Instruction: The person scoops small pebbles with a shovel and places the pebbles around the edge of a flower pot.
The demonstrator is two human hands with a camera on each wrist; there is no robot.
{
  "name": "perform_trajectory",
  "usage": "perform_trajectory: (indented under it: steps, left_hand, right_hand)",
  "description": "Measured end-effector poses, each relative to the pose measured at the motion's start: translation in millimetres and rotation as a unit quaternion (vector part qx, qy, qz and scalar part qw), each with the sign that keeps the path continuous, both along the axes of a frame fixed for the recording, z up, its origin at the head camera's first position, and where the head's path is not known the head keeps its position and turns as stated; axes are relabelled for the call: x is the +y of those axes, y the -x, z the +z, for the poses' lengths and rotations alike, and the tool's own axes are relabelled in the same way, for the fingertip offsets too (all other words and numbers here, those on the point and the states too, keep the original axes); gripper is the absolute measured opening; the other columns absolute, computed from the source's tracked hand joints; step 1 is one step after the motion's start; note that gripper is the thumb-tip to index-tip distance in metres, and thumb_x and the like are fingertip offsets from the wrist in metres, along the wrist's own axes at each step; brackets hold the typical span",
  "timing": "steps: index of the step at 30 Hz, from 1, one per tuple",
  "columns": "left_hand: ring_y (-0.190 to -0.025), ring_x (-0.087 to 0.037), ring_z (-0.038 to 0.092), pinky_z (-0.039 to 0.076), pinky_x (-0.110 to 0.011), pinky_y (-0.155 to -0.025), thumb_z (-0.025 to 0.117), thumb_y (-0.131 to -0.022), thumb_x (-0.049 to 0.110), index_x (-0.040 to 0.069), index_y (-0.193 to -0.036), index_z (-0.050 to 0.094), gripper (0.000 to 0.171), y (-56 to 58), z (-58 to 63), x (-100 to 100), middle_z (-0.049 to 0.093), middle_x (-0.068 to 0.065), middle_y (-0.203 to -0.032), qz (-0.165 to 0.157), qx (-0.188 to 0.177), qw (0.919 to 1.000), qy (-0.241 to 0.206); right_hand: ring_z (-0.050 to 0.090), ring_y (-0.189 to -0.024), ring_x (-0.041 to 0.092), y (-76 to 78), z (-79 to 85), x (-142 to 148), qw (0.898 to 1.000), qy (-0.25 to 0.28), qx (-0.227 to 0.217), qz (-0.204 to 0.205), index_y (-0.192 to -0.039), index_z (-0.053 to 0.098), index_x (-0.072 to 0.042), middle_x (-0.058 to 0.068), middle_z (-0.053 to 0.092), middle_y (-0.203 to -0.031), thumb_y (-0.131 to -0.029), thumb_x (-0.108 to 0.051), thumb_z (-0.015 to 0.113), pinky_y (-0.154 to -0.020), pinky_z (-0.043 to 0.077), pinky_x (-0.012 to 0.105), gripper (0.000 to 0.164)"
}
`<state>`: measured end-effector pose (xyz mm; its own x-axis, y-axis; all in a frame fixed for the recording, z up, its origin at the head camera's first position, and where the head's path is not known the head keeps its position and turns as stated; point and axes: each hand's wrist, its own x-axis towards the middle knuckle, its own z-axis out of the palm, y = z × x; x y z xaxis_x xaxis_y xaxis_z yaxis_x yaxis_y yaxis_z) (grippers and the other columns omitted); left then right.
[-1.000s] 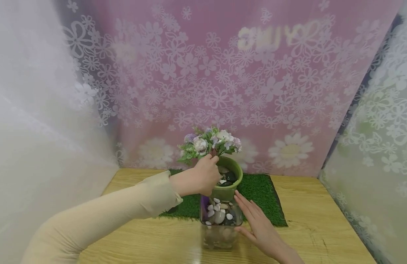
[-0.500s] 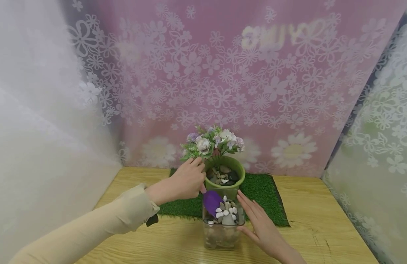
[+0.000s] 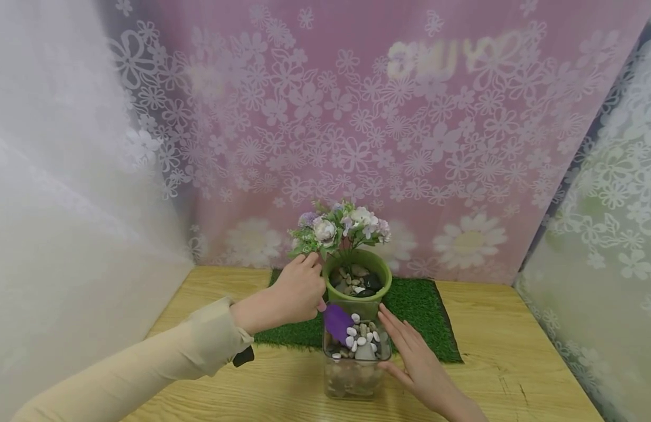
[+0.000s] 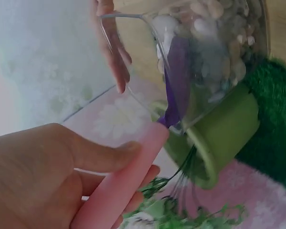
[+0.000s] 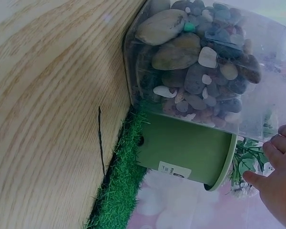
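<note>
My left hand (image 3: pixel 299 290) grips the pink handle (image 4: pixel 126 179) of a small hand trowel with a purple blade (image 3: pixel 338 323). The blade dips into a clear plastic container (image 3: pixel 352 381) of pebbles, along its left wall. White and brown pebbles (image 3: pixel 363 337) lie beside the blade. My right hand (image 3: pixel 417 366), fingers extended, rests along the container's right rim. Just behind the container a green flower pot (image 3: pixel 386 287) holds stones and a bunch of artificial-looking white and purple flowers (image 3: pixel 346 227).
A dark-edged mat of artificial grass (image 3: pixel 426 322) lies under the pot on the wood-grain table (image 3: pixel 505 351). A pink flowered curtain (image 3: pixel 325 135) hangs behind, with pale sheets at both sides. A label (image 5: pixel 174 170) is stuck on the pot's side.
My left hand has moved left, away from in front of the pot, tilting the trowel so its purple blade shows and the pebbles have shifted. The right hand stays at the container.
</note>
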<state>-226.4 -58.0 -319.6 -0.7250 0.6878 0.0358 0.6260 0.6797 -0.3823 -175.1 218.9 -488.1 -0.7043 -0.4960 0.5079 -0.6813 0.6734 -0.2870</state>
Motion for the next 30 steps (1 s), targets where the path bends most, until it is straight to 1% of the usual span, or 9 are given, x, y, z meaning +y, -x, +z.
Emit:
perform_trajectory:
  steps: [4,7,9,13,17,20,22,26,30]
  left_hand:
    - [-0.107,-0.026,0.052,0.043,-0.035,-0.085,0.074,-0.088,0.022,0.017,-0.075,0.074,0.014,8.7,-12.8,-5,0.068,-0.007,-0.099,0.027,-0.044,0.9981,-0.033]
    - [-0.104,-0.024,0.056,0.042,-0.038,-0.094,0.072,-0.088,0.017,0.015,-0.089,0.078,0.006,16.3,-21.3,-11,0.070,-0.004,-0.097,0.044,-0.081,0.9929,-0.075]
    - [-0.096,-0.022,0.058,0.042,-0.038,-0.095,0.070,-0.089,0.013,0.013,-0.090,0.078,0.008,17.6,-22.1,-11,0.070,-0.003,-0.091,0.043,-0.092,0.9900,-0.098]
    - [-0.100,-0.024,0.059,0.046,-0.037,-0.091,0.071,-0.090,0.017,0.014,-0.088,0.078,0.008,9.8,-17.9,-2,0.069,-0.004,-0.090,0.042,-0.065,0.9923,-0.097]
    - [-0.094,-0.022,0.049,0.038,-0.032,-0.075,0.074,-0.089,0.023,0.015,-0.083,0.076,0.010,3.2,-12.2,3,0.063,-0.003,-0.086,0.049,-0.037,0.9956,-0.071]
    - [-0.104,-0.024,0.051,0.040,-0.033,-0.079,0.075,-0.088,0.023,0.015,-0.087,0.078,0.008,2.7,-5.9,3,0.066,-0.004,-0.095,0.063,-0.039,0.9959,-0.051]
    - [-0.119,-0.027,0.051,0.045,-0.035,-0.087,0.075,-0.088,0.023,0.015,-0.088,0.078,0.009,2.6,-1.9,3,0.069,-0.007,-0.107,0.073,-0.044,0.9958,-0.034]
    - [-0.135,-0.032,0.045,0.045,-0.039,-0.098,0.074,-0.090,0.026,0.017,-0.090,0.079,0.010,1.6,-0.8,5,0.068,-0.010,-0.122,0.076,-0.047,0.9960,-0.009]
    - [-0.115,-0.026,0.052,0.042,-0.033,-0.084,0.076,-0.087,0.027,0.017,-0.090,0.079,0.011,-0.3,-13.8,5,0.070,-0.008,-0.111,0.046,-0.009,0.9987,-0.020]
  right_hand:
    - [0.028,-0.151,0.022,0.6,-1.4,0,1.000,0.002,0.000,0.002,-0.163,0.021,-0.011,0.009,0.021,-0.168,-0.093,-0.026,0.073,-0.119,-0.001,0.016,0.088]
    - [0.029,-0.150,0.022,1.0,-2.5,0,1.000,0.005,-0.004,0.003,-0.162,0.022,-0.011,0.010,0.022,-0.168,-0.093,-0.026,0.073,-0.119,-0.001,0.015,0.087]
    - [0.029,-0.150,0.022,1.0,-2.6,0,1.000,0.004,-0.008,0.001,-0.162,0.022,-0.011,0.009,0.022,-0.168,-0.094,-0.027,0.073,-0.119,-0.002,0.015,0.087]
    - [0.031,-0.149,0.024,1.2,-2.3,0,1.000,0.000,-0.014,-0.003,-0.162,0.023,-0.011,0.007,0.021,-0.168,-0.095,-0.029,0.072,-0.119,-0.002,0.015,0.085]
    - [0.031,-0.150,0.023,1.8,-2.3,0,1.000,-0.003,-0.015,-0.003,-0.162,0.023,-0.011,0.007,0.020,-0.168,-0.095,-0.029,0.071,-0.121,0.001,0.018,0.085]
    - [0.030,-0.150,0.024,1.3,-2.6,0,1.000,-0.001,-0.012,-0.002,-0.162,0.024,-0.010,0.007,0.021,-0.168,-0.094,-0.028,0.072,-0.121,0.001,0.018,0.085]
    - [0.030,-0.149,0.023,0.9,-2.6,0,1.000,0.004,-0.011,-0.001,-0.161,0.024,-0.009,0.007,0.020,-0.168,-0.093,-0.027,0.073,-0.120,0.000,0.016,0.086]
    - [0.029,-0.150,0.022,0.2,-2.2,0,1.000,0.012,-0.005,0.000,-0.161,0.026,-0.007,0.007,0.021,-0.168,-0.092,-0.026,0.074,-0.121,0.001,0.017,0.085]
    - [0.030,-0.150,0.023,-0.3,-2.0,0,1.000,0.009,0.002,0.003,-0.160,0.026,-0.006,0.010,0.022,-0.167,-0.094,-0.026,0.072,-0.120,0.001,0.016,0.083]
